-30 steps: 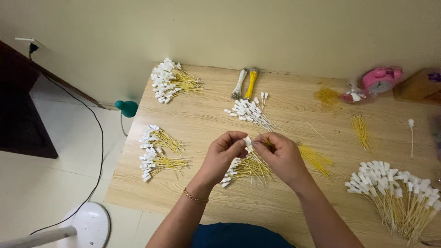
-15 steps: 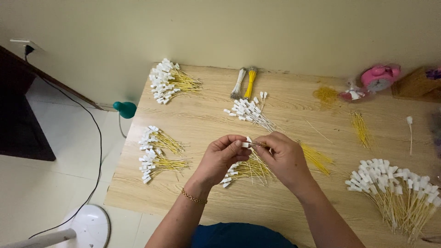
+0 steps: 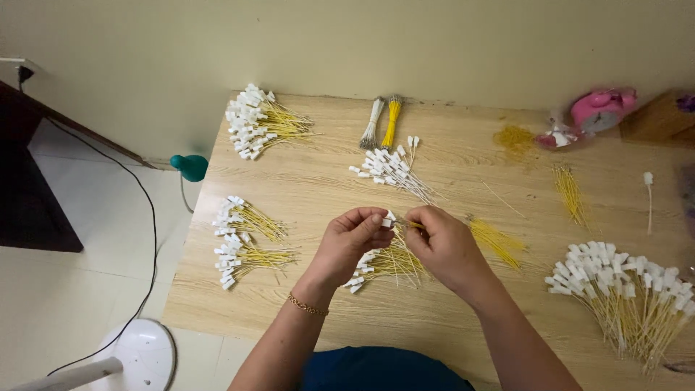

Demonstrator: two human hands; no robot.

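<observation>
Over the middle of a wooden table (image 3: 449, 318), my left hand (image 3: 349, 242) pinches a small white plug connector (image 3: 388, 219) between thumb and fingers. My right hand (image 3: 443, 245) pinches a thin yellow wire (image 3: 414, 225) whose tip meets that connector. Under both hands lies a loose pile of yellow wires with white connectors (image 3: 387, 264). A bare bunch of yellow wires (image 3: 496, 241) lies just right of my right hand. A gold bracelet sits on my left wrist.
More connector-and-wire bundles lie at the far left (image 3: 260, 122), the near left (image 3: 242, 240), the middle back (image 3: 391, 168) and the right (image 3: 630, 289). Two tied wire bundles (image 3: 382, 122), a pink object (image 3: 597, 110), and loose yellow wires (image 3: 570, 192) sit at the back. A fan base (image 3: 137, 355) stands on the floor.
The hands stay together over the pile; the fingers shift slightly as the wire end is worked at the connector. Nothing else has moved.
</observation>
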